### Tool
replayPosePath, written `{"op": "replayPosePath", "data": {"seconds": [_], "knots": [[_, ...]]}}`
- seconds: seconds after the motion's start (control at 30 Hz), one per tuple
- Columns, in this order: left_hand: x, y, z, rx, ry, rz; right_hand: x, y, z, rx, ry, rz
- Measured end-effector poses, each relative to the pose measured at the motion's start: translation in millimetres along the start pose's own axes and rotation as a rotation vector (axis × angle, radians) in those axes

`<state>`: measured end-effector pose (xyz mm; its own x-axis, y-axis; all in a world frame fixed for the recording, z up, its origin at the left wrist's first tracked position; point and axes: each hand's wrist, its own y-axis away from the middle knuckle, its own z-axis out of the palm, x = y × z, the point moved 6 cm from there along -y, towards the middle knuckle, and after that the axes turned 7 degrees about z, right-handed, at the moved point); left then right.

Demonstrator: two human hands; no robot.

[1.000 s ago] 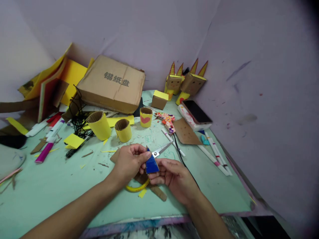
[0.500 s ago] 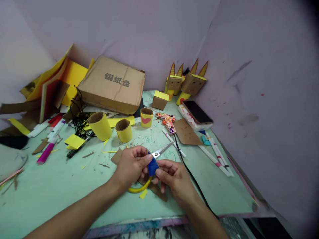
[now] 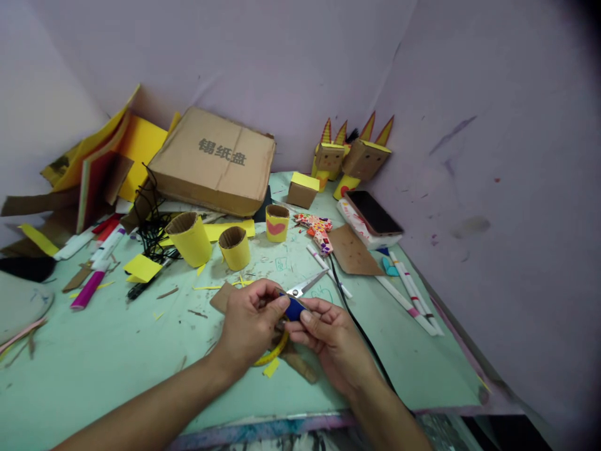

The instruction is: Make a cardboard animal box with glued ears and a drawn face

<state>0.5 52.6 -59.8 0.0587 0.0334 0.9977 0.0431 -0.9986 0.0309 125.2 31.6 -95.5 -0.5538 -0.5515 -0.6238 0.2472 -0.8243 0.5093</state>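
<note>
Beyond the grip and leftward, a printed cardboard box [image 3: 213, 164], yellow sheets [image 3: 139, 149] leaning, black string [image 3: 153, 232] tangled nearer; well left, a purple-ended marker [image 3: 88, 288]; beyond and rightward, box-headed figures [image 3: 366, 161], a phone [image 3: 374, 212] atop a patterned packet [image 3: 360, 227], white pens [image 3: 411, 287] nearer.

The person's left hand [image 3: 251, 322] and right hand [image 3: 335, 338] are both bare, with slender fingers and smooth, rounded backs. The left thumbnail [image 3: 285, 301] and right thumbnail [image 3: 306, 316] look short, though finer detail is too small to tell. Both wrists are bare and narrow. The left forearm [image 3: 159, 404] and right forearm [image 3: 392, 416] are bare and slim, broadening gently away from the wrists, bare right to the view's lower edge.
</note>
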Motion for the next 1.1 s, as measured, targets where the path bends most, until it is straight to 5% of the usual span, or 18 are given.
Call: {"op": "replayPosePath", "data": {"seconds": [0.47,0.87,1.1], "knots": [[8.5,3.6,1.3,-0.03,-0.045,0.087,-8.3,0.5,-6.6,0.017,0.271,-0.196],[26.5,-3.6,3.4,-0.304,-0.322,0.093,-15.8,0.6,-8.1,0.009,0.356,-0.26],[36.4,7.1,-15.1,-0.498,-0.883,0.315,-23.4,3.8,-26.1,0.205,0.126,-0.381]]}}
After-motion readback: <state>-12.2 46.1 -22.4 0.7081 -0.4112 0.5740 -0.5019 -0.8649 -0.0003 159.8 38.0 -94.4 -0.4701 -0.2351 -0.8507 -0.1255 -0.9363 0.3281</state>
